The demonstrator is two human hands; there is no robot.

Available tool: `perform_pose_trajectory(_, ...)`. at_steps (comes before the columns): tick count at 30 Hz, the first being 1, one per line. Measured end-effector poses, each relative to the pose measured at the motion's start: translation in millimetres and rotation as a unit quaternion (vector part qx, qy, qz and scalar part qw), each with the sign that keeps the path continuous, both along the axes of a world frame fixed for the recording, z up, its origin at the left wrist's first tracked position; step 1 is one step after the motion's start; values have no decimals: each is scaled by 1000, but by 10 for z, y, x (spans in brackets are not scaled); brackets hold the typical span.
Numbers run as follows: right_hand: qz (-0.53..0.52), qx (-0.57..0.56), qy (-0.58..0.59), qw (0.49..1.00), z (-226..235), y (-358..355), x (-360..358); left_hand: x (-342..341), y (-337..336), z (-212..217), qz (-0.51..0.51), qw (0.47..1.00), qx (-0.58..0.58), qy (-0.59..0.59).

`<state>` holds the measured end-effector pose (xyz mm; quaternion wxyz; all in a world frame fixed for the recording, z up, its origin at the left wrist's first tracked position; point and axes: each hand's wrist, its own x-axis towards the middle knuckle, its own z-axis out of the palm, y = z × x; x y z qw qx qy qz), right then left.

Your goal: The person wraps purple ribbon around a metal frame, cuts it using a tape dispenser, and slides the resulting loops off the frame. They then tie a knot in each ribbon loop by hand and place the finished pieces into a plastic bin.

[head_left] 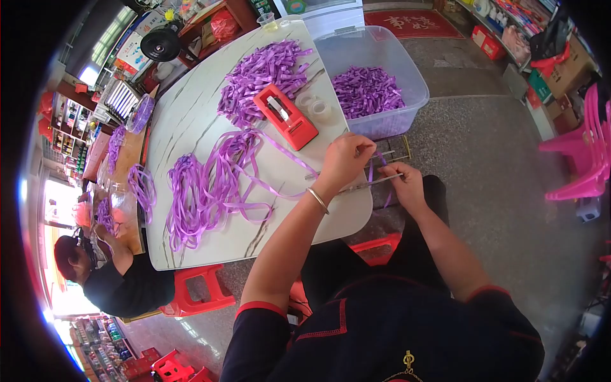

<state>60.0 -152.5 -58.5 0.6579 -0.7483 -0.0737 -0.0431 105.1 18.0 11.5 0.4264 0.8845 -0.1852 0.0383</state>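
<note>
My left hand (347,159) is closed in a pinch at the table's right edge, with purple ribbon (371,170) at its fingertips. Just to the right, my right hand (406,184) is also closed, its fingers together on the ribbon beside the end of a thin metal rod (372,184). My fingers partly hide the ribbon there. More rods of a metal frame (401,153) stick out past the table edge. From a loose bundle of long purple ribbons (194,197), one strand runs across the table toward my hands.
A red tape dispenser (286,118) and clear tape rolls (320,109) lie beside a heap of purple ribbon pieces (264,76). A clear plastic bin (407,70) holds many short pieces. Another person (121,274) sits at the left. Pink stools (582,153) stand at the right.
</note>
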Motion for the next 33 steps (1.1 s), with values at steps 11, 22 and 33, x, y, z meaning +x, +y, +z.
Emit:
perform_pose_trajectory(11,-2,35,29,999,18,32,-65,10,-9,-5,-7,1000,22,-10)
perform_pose_trajectory(22,60,169,98,979,-4,71,-79,43,-48,-60,8,993,103,-52)
perform_pose_trajectory(33,80,150,155,973,-2,-58,-364,77,-49,-32,-1,989,149,-16)
